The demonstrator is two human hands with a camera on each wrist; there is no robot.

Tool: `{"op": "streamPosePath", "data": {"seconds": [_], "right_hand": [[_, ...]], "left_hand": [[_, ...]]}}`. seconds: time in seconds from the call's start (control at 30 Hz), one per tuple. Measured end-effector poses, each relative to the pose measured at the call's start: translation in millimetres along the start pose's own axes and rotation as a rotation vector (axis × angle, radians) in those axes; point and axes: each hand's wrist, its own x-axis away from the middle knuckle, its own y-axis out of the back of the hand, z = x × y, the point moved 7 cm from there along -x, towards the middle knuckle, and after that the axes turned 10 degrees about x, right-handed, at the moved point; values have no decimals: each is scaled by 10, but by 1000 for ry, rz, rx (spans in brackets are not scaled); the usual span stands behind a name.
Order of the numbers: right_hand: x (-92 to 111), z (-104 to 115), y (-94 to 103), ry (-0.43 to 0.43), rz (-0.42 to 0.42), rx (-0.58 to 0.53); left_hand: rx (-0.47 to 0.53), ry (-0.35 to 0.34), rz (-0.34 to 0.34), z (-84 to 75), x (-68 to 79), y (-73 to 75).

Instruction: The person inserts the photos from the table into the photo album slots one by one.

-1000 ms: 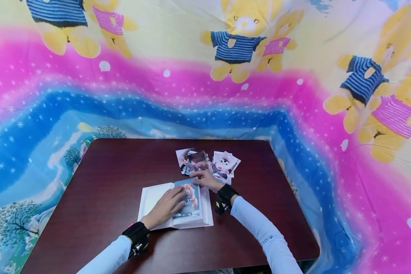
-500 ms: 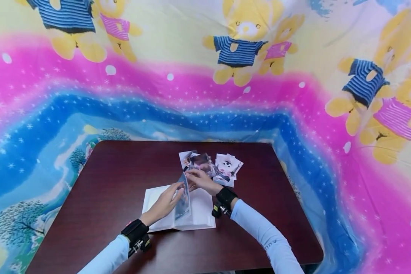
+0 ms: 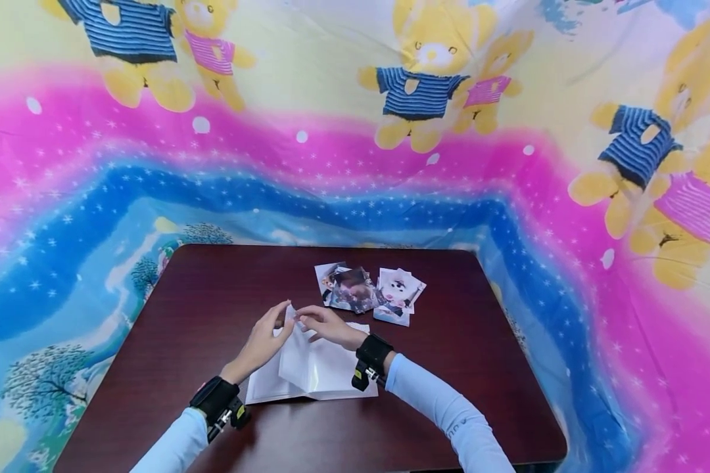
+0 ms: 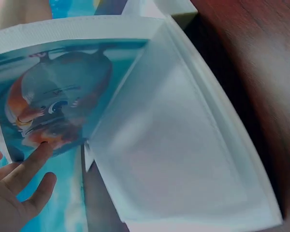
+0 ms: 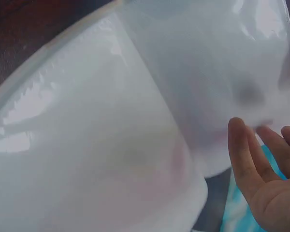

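An open photo album with clear-sleeved pages lies on the table. One page stands raised from its middle, tilted left. In the left wrist view, the side facing my left hand bears a picture of an orange-and-grey cartoon animal on teal; an extended fingertip touches its lower part. My right hand is at the other side of the page's upper corner, thumb and fingers spread apart. From the right wrist, that side looks whitish and glossy, with the fingertips right at its edge.
Loose photos lie beyond the album: an overlapping dark-toned pile and, to its right, a lighter pile. The dark red-brown table has a teddy-bear printed curtain around it.
The picture page that lay flat on the album's right side has been lifted and swung left past upright. Both hands have moved left with it, and the left hand has risen.
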Motion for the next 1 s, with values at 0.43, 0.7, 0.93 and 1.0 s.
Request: {"op": "streamPosePath", "data": {"seconds": [0.43,0.7,0.93,1.0], "right_hand": [[133,-217,102,11,-61,243],[453,-294,495,31,-169,315],[613,-628,630,-7,-165,429],[641,-688,630,-23,-157,465]], "left_hand": [[-115,-35,-38,322,176,59],[-232,59,31,439,281,33],[-354,116,97,564,371,-9],[-379,124,118,590,387,-35]]}}
